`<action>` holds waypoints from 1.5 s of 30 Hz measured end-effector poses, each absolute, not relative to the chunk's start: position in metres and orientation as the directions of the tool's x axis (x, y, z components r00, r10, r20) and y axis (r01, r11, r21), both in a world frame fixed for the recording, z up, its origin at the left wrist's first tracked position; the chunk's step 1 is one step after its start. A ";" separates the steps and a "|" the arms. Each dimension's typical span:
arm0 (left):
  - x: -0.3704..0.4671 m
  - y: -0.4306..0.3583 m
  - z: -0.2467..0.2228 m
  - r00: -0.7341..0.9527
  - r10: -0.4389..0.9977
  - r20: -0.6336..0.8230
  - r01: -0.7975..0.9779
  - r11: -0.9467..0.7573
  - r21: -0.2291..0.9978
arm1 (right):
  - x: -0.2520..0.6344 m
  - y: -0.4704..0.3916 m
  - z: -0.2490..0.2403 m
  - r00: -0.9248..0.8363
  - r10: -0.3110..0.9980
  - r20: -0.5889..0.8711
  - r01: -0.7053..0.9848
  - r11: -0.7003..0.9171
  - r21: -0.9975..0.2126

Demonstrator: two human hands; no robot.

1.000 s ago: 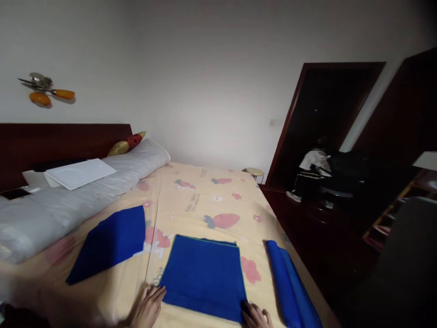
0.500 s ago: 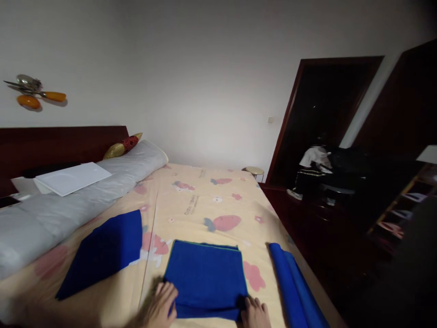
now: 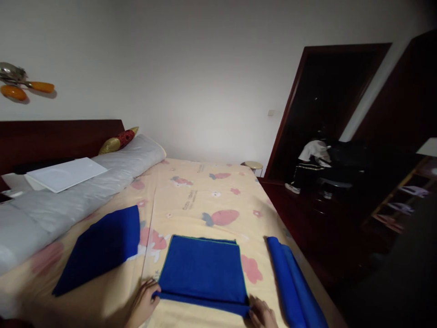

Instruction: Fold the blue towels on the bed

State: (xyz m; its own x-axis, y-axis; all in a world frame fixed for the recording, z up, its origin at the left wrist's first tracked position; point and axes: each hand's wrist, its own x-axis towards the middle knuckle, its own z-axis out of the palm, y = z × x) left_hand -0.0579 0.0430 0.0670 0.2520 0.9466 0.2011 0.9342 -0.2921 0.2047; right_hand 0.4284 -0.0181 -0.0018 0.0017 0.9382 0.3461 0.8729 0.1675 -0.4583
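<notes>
A blue cloth (image 3: 203,269) with a green stitched edge lies folded on the bed, a narrow strip turned up along its near side. My left hand (image 3: 145,298) pinches the near left corner of that strip. At the near right corner, my right hand (image 3: 262,313) grips the strip, its fingers partly cut off by the lower frame edge. To the left lies another folded blue cloth (image 3: 102,248), flat on the sheet. Two rolled blue cloths (image 3: 293,282) lie side by side to the right of my right hand, near the bed's edge.
The bed sheet (image 3: 191,218) has a carrot and flower print. A long grey pillow (image 3: 112,173) with a white board (image 3: 66,173) on it runs along the headboard (image 3: 61,136). A person (image 3: 312,157) sits by the dark doorway. A round stool (image 3: 253,165) stands beyond the bed.
The near edge of the cloth is now folded up into a narrow strip. My left hand has shifted left to its corner, and my right hand slightly right. The view has shifted a little.
</notes>
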 end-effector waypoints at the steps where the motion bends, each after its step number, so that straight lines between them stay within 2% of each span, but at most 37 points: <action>1: -0.054 0.049 0.071 0.189 0.970 0.153 0.952 -0.219 0.212 | 0.431 -0.014 0.001 -0.005 0.937 0.349 0.897 0.158 -0.412; 4: -0.034 0.064 0.073 0.051 0.993 0.107 0.982 -0.070 0.176 | 0.425 0.001 0.013 -0.011 0.927 0.374 0.965 0.107 -0.239; 7: 0.006 0.065 0.052 -0.005 0.975 0.221 0.994 -0.020 0.108 | 0.378 0.014 0.014 0.025 0.856 0.517 0.995 0.031 -0.100; 9: 0.037 0.059 0.029 0.117 0.923 0.366 0.988 -0.144 0.048 | 0.326 0.020 0.001 -0.038 0.756 0.653 0.990 0.119 -0.080; 11: 0.059 0.053 0.007 0.341 0.810 0.477 0.925 -0.380 -0.017 | 0.276 0.024 -0.016 -0.167 0.601 0.782 0.947 0.319 -0.043; 13: 0.059 0.050 -0.009 0.488 0.703 0.518 0.842 -0.536 -0.066 | 0.252 0.026 -0.029 -0.237 0.454 0.859 0.908 0.418 0.029; 14: 0.050 0.049 -0.012 0.509 0.687 0.519 0.829 -0.554 -0.079 | 0.255 0.025 -0.031 -0.290 0.420 0.860 0.892 0.444 0.083; 16: 0.020 0.049 -0.012 0.446 0.736 0.509 0.875 -0.478 -0.076 | 0.286 0.019 -0.028 -0.389 0.433 0.813 0.878 0.442 0.185; 18: -0.012 0.048 -0.005 0.263 0.815 0.516 0.958 -0.286 -0.037 | 0.333 0.010 -0.020 -0.424 0.488 0.763 0.886 0.397 0.239; 20: -0.028 0.045 0.003 0.077 0.839 0.539 0.995 -0.100 0.014 | 0.366 0.003 -0.013 -0.375 0.545 0.750 0.918 0.330 0.219; 21: -0.025 0.042 0.007 0.047 0.833 0.552 0.997 -0.073 0.024 | 0.370 0.001 -0.011 -0.340 0.566 0.751 0.933 0.301 0.196; 22: -0.016 0.040 0.009 0.097 0.827 0.553 0.992 -0.124 0.011 | 0.365 0.001 -0.009 -0.316 0.580 0.751 0.942 0.286 0.176; 23: -0.002 0.037 0.011 0.221 0.811 0.542 0.968 -0.249 -0.023 | 0.352 0.002 -0.008 -0.311 0.582 0.752 0.942 0.293 0.163; 26: 0.049 0.033 0.010 0.631 0.629 0.454 0.740 -0.664 -0.109 | 0.296 0.013 -0.007 -0.393 0.544 0.742 0.892 0.423 0.162; 28: 0.060 0.034 0.005 0.698 0.584 0.413 0.673 -0.733 -0.102 | 0.277 0.019 -0.008 -0.425 0.533 0.732 0.862 0.484 0.148; 31: 0.027 0.042 0.000 0.515 0.754 0.408 0.839 -0.540 -0.062 | 0.306 0.017 -0.011 -0.355 0.591 0.724 0.903 0.417 0.103; 33: -0.006 0.045 0.002 0.250 0.856 0.452 0.962 -0.271 -0.019 | 0.342 0.010 -0.014 -0.265 0.626 0.734 0.947 0.310 0.077; 35: -0.018 0.044 0.010 0.039 0.858 0.512 0.998 -0.062 0.028 | 0.361 0.004 -0.016 -0.167 0.638 0.752 0.978 0.205 0.043; 36: -0.013 0.043 0.015 0.030 0.846 0.532 0.998 -0.053 0.028 | 0.359 0.003 -0.016 -0.134 0.644 0.753 0.984 0.179 0.022; 37: 0.000 0.041 0.021 0.094 0.839 0.537 0.993 -0.116 0.008 | 0.350 0.004 -0.016 -0.131 0.652 0.747 0.982 0.189 0.008; 39: 0.036 0.039 0.029 0.353 0.796 0.492 0.925 -0.375 -0.059 | 0.315 0.010 -0.013 -0.184 0.669 0.720 0.961 0.277 -0.012; 41: 0.067 0.041 0.031 0.555 0.722 0.414 0.811 -0.581 -0.074 | 0.282 0.020 -0.010 -0.246 0.660 0.710 0.928 0.371 -0.023; 43: 0.071 0.048 0.027 0.573 0.741 0.351 0.796 -0.605 -0.022 | 0.273 0.027 -0.009 -0.260 0.646 0.718 0.924 0.383 -0.010; 45: 0.047 0.056 0.020 0.417 0.855 0.309 0.893 -0.449 0.037 | 0.293 0.027 -0.008 -0.244 0.646 0.724 0.943 0.332 0.021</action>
